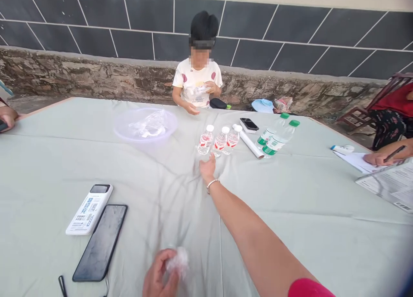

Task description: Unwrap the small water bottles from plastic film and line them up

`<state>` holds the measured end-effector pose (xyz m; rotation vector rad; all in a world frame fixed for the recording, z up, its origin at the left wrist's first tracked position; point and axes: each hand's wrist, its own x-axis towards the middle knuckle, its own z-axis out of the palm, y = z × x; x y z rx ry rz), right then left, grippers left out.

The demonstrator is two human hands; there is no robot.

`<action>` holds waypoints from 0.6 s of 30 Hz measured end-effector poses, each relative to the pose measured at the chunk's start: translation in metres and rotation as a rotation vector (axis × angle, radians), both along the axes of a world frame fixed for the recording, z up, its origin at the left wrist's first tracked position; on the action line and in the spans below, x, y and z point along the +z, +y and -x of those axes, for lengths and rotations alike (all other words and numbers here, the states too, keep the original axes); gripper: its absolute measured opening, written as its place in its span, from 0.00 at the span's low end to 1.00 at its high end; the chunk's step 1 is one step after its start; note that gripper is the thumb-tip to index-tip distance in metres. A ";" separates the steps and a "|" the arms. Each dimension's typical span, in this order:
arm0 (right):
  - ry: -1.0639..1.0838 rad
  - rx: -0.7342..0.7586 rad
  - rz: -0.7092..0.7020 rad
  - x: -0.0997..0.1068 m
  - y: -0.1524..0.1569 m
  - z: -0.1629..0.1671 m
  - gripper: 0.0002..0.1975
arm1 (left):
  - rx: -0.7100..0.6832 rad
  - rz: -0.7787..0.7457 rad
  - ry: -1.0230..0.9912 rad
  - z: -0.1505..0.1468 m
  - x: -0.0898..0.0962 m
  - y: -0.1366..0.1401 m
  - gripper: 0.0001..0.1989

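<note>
My left hand (pixel 161 273), at the bottom of the head view, is closed on a crumpled wad of clear plastic (pixel 178 262) held just above the tablecloth. My right arm stretches far across the table, with a silver bracelet (pixel 213 184) at the wrist. In front of three small water bottles (pixel 220 141) with white caps and red labels is my right hand (pixel 207 168). Its thumb and fingers look apart, with nothing visible between them; whether it touches the nearest bottle I cannot tell. All three bottles stand upright, close together.
Two green-capped bottles (pixel 274 142), a paper roll (pixel 251 144) and a phone (pixel 249 124) lie right of the small bottles. A translucent basin (pixel 121 125) holds plastic film. Two phones (pixel 100 243) lie front left. A person (pixel 198 81) sits opposite; another writes at right.
</note>
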<state>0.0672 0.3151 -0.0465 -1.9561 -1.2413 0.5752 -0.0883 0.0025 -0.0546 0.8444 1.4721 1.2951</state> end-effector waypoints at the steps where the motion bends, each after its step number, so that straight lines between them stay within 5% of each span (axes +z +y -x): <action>1: -0.035 0.072 -0.015 -0.005 -0.022 -0.005 0.34 | -0.002 0.024 -0.024 0.006 0.007 0.010 0.22; 5: -0.259 0.414 -0.087 -0.032 -0.116 -0.037 0.34 | -0.018 0.046 -0.099 0.034 0.051 0.079 0.27; 8: -0.460 0.536 -0.121 -0.042 -0.164 -0.057 0.29 | 0.084 0.026 -0.139 0.056 0.089 0.153 0.18; 11: -0.579 0.576 -0.074 -0.037 -0.181 -0.061 0.27 | 0.233 0.030 -0.154 0.076 0.126 0.229 0.08; 14: -0.640 0.587 -0.022 -0.028 -0.181 -0.055 0.27 | 0.246 0.020 -0.205 0.092 0.154 0.288 0.13; 18: -0.656 0.577 -0.009 -0.025 -0.179 -0.051 0.26 | 0.140 0.050 -0.333 0.100 0.160 0.312 0.22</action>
